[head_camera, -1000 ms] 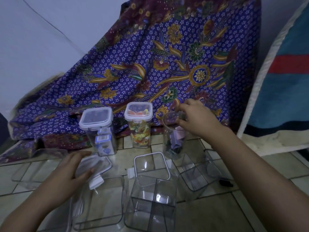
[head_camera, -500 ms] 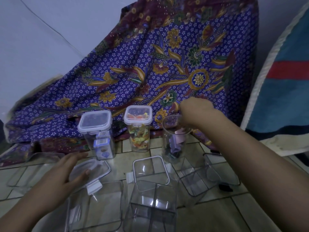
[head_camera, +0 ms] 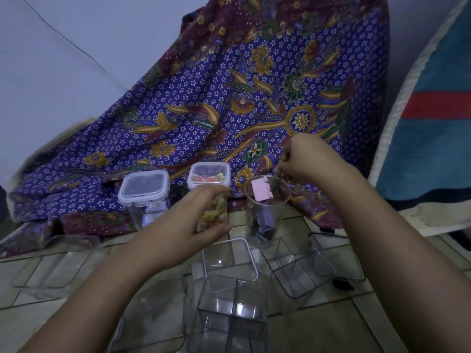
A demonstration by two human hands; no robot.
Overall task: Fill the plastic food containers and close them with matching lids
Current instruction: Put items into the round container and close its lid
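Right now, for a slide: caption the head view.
Right hand above pink rectangular card in round clear plastic container; left hand nearby.

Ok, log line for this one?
stage: filling | left hand open before middle lidded container | right hand pinches pink piece at round container
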